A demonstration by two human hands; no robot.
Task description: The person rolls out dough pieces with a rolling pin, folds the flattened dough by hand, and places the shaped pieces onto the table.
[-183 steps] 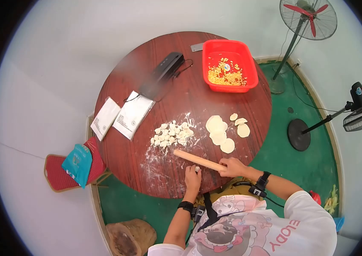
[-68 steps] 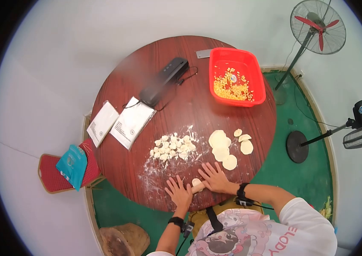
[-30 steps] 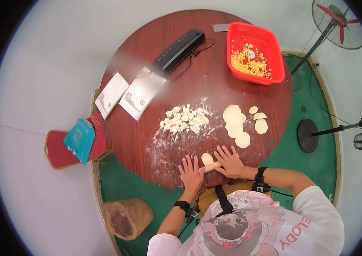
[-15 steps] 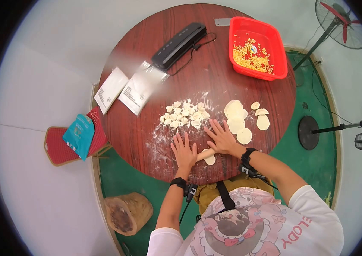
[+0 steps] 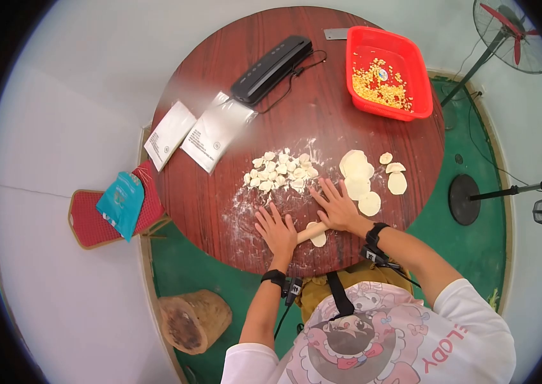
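Note:
Both palms press on a wooden rolling pin (image 5: pixel 312 233) lying across a flat dough wrapper (image 5: pixel 319 239) near the table's front edge. My left hand (image 5: pixel 276 232) rests over the pin's left end, fingers stretched out and spread. Over the right end lies my right hand (image 5: pixel 337 208), also flat with fingers apart. Beyond my hands is a cluster of small dough pieces (image 5: pixel 279 171) in scattered flour. To the right of my right hand are overlapping rolled wrappers (image 5: pixel 356 168) and a few smaller dough rounds (image 5: pixel 397 183).
The round wooden table (image 5: pixel 219 70) carries a black vacuum sealer (image 5: pixel 272 69), plastic bag packs (image 5: pixel 214 136) and a red basin (image 5: pixel 421 83) with yellow bits. A metal scraper (image 5: pixel 335 34) lies beside the basin. A red chair (image 5: pixel 85 217) stands left, a log stump (image 5: pixel 197 320) lower left, fans (image 5: pixel 514 35) right.
My hands stay flat on the rolling pin, with only a slight shift and the left fingers a little more spread. The whole view has drifted slightly.

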